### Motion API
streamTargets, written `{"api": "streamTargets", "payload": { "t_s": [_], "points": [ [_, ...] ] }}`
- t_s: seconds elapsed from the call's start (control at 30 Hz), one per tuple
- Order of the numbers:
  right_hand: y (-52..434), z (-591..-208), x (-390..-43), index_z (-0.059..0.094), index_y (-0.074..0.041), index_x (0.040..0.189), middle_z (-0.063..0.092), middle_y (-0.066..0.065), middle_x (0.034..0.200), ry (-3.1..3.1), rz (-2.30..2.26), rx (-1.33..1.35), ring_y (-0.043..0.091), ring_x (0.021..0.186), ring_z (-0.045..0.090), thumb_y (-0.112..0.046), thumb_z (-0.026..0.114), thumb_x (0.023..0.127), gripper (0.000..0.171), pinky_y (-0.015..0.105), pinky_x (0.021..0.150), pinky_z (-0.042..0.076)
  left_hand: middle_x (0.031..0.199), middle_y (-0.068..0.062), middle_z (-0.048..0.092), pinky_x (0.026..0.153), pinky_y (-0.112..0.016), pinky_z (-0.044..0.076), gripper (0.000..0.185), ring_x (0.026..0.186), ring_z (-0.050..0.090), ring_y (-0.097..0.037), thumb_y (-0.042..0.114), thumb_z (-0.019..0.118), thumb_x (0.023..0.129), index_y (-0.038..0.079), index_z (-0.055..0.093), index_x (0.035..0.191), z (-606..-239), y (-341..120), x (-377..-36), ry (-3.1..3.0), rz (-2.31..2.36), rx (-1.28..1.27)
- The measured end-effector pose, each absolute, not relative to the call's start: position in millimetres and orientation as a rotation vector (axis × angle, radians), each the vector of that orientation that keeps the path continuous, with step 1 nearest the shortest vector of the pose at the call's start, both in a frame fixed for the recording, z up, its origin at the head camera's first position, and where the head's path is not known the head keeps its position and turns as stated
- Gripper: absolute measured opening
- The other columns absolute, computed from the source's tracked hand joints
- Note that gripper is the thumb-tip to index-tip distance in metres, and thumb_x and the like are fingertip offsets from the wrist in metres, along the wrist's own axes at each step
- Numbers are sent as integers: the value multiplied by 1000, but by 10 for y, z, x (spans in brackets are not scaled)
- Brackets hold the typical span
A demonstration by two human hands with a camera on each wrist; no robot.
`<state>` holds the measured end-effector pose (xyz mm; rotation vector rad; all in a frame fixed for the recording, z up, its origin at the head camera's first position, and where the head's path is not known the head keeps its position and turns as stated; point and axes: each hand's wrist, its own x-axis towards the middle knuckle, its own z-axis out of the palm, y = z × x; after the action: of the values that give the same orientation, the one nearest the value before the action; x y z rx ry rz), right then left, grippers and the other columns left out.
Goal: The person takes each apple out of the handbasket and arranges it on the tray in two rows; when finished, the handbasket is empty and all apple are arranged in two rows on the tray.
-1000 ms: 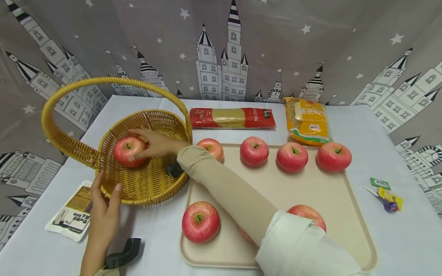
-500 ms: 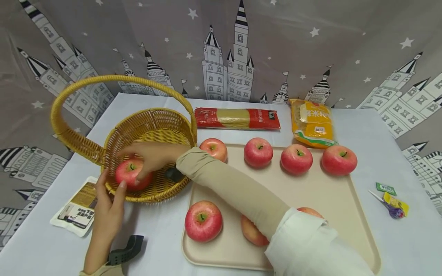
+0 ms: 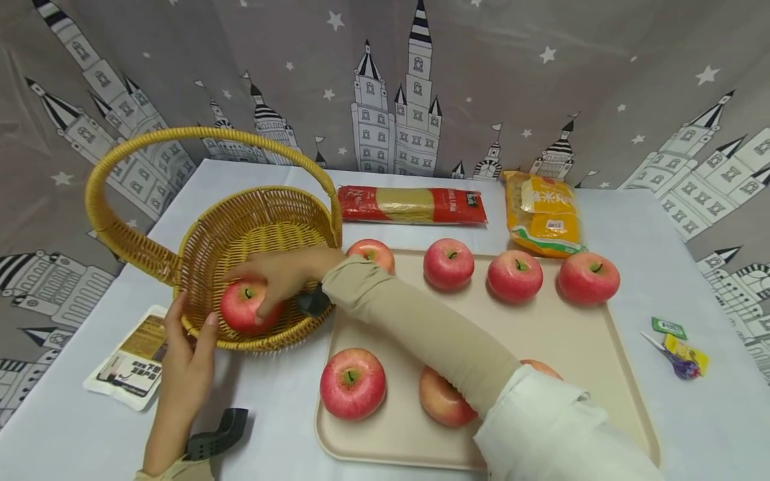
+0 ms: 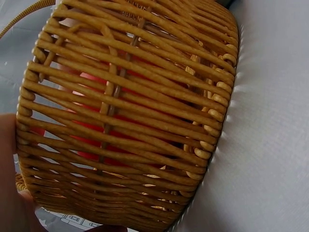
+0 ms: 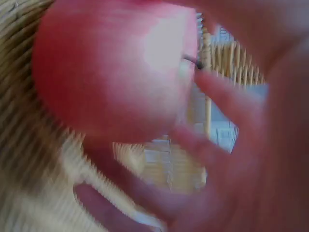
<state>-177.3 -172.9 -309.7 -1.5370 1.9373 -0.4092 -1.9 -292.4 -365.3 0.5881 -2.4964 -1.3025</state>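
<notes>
While the left hand (image 3: 186,354) holds the basket (image 3: 252,220) rim near the worktop's left edge, the right hand (image 3: 283,270) grips an apple (image 3: 243,308) inside.

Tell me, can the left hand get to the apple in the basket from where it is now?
Probably yes. The left hand holds the basket's near rim, and the apple lies just inside that rim. The wicker wall is low, so the fingers could reach over, though the right hand already grips the apple from above.

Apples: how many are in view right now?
8 red apples: one in the yellow wicker basket under the right hand, four along the beige plastic tray back edge, three in front, one mostly hidden by the sleeve.
</notes>
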Motion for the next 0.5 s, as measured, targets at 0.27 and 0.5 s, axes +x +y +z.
{"api": "streamTargets", "payload": {
  "t_s": [0.27,0.5],
  "points": [
    [-1634,-3056,-1722,29,-22,142,35,-5,143,1840,-564,-1503,3,129,31,-22,72,74,81,11,104,22,152,-15,10,101,-65,20,61,134,18,-43,30,38,95,24,4,146,-3648,-2921,-35,-2498,-1326,586],
    [-1368,-2752,-1773,40,-26,137,44,-10,136,1918,-573,-1539,0,122,39,-32,66,77,65,13,100,30,152,-13,8,102,-64,20,60,135,17,-43,30,37,95,26,4,145,-3663,-2927,-24,-2506,-1312,585]
  ]
}}
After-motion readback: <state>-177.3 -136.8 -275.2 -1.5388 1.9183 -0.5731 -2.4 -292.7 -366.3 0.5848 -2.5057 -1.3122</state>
